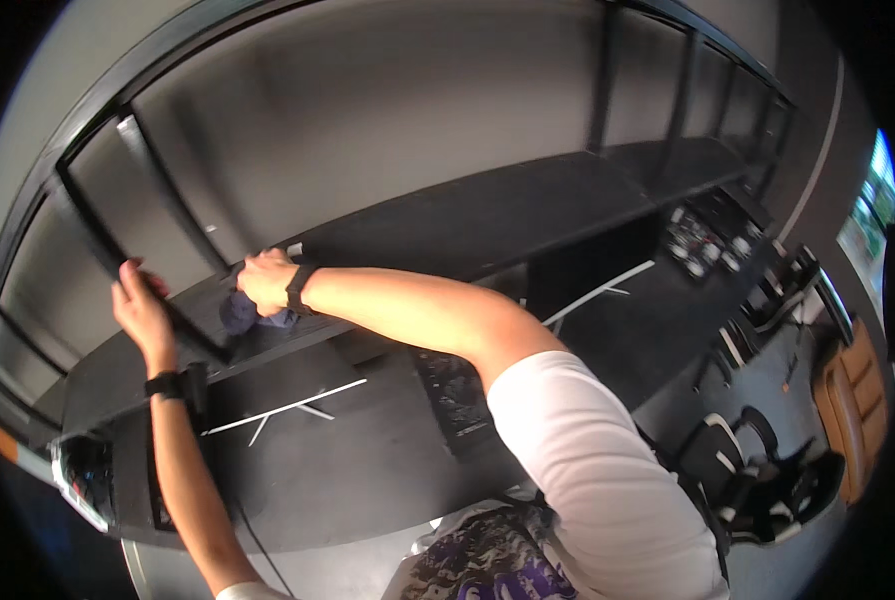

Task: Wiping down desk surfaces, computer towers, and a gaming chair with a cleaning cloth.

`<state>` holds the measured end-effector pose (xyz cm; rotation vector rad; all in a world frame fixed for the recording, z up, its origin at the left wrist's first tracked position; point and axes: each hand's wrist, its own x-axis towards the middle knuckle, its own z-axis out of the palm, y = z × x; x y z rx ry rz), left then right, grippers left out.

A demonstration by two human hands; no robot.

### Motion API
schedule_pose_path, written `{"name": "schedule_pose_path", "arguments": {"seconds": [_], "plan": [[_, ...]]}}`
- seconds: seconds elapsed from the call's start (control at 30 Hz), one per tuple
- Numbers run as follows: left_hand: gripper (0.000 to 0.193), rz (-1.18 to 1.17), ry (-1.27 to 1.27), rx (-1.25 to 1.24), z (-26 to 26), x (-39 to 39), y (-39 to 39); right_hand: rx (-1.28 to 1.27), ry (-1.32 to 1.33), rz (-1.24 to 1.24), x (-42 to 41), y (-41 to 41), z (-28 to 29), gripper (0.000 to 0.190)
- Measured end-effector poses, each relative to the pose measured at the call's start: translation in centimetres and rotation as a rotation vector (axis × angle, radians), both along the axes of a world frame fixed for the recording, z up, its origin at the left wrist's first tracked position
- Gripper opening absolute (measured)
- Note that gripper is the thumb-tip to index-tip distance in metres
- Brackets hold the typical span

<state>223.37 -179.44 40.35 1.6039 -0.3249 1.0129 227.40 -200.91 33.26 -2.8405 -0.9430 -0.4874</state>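
Note:
My left hand (pixel 145 311) is wrapped around a black metal upright post (pixel 91 217) of the shelf frame. To its right, my right hand (pixel 266 281) presses a crumpled dark blue cloth (pixel 239 313) onto the black shelf (pixel 447 217), close to the foot of another upright (pixel 169 187). Part of the cloth is hidden under that hand. A small light-coloured object (pixel 295 249) lies just behind the right hand; what it is cannot be made out. Both wrists wear dark bands.
Below the shelf is a black tabletop (pixel 327 472) with strips of white tape (pixel 286 407). A tray of small parts (pixel 706 236) sits at the far right. A brown padded chair (pixel 852 412) and black-and-white items (pixel 762 480) stand at right. A grey wall (pixel 417 97) rises behind the frame.

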Motion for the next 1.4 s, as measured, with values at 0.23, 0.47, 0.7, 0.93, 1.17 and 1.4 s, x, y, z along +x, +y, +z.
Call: {"name": "schedule_pose_path", "arguments": {"seconds": [0.23, 0.47, 0.7, 0.93, 1.17, 1.4], "plan": [[0.043, -0.118, -0.047, -0.009, -0.7, 1.2, 3.3, 0.118, 0.041, -0.477, -4.4, -28.5, 1.4, 0.045], [0.044, 0.009, -0.001, -0.015, -1.8, 1.5, 5.0, 0.064, -0.014, -1.404, -16.7, -54.1, 0.9, 0.045], [0.046, 0.111, 0.018, 0.046, 1.1, -0.3, 1.1, 0.07, -0.211, -0.729, -11.5, -40.0, 3.5, 0.051], [0.037, -0.09, 0.008, -0.055, 0.9, -2.2, 0.9, 0.009, -0.121, 0.132, -3.4, -5.0, 2.8, 0.04], [0.035, -0.164, 0.0, -0.108, 0.2, -2.3, -0.3, 0.021, 0.045, 0.098, 0.7, 6.1, 0.8, 0.052], [0.038, 0.025, 0.024, 0.004, -0.3, -0.1, 1.6, 0.203, 0.021, -0.425, 7.5, -9.8, 0.6, 0.044]]}}
